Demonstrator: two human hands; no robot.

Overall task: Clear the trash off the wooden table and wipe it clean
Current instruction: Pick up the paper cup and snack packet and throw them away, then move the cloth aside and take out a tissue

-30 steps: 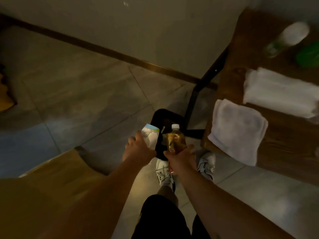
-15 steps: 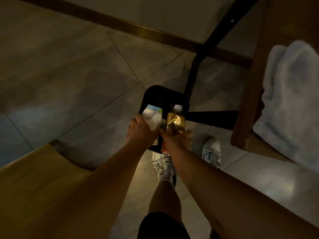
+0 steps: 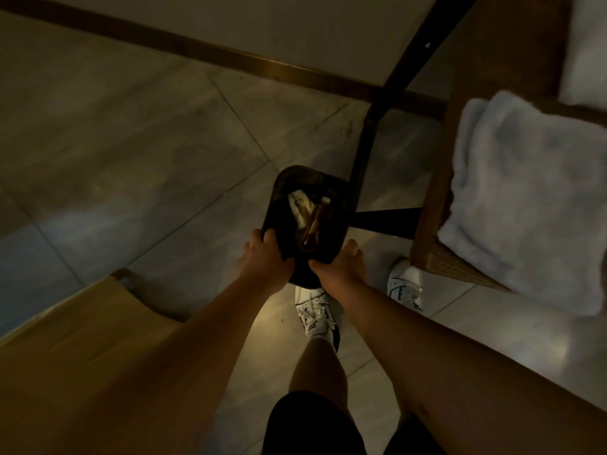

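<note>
A dim tiled floor (image 3: pixel 138 165) fills the view, with a skirting board along the wall beyond. Nearest the camera, two bare forearms are reached forward and down. The left hand (image 3: pixel 262 261) is closed over the near-left rim of a black bin (image 3: pixel 338 192), and the right hand (image 3: pixel 341 267) is wrapped around its near-right rim; both appear to be gripping it. Inside the bin, just ahead of the fingers, a bottle (image 3: pixel 313 224) of amber liquid is seen, its long axis running away from the hands with the cap at the far end, and a pale carton (image 3: pixel 300 206) is lodged beside it on the left. Neither hand is clearly nearer. No label or writing can be read in this light. To the right, a folded white towel (image 3: pixel 525 198) lies on the corner of the wooden table (image 3: pixel 430 198), nearer the right hand, which is judged the likelier one for wiping.
</note>
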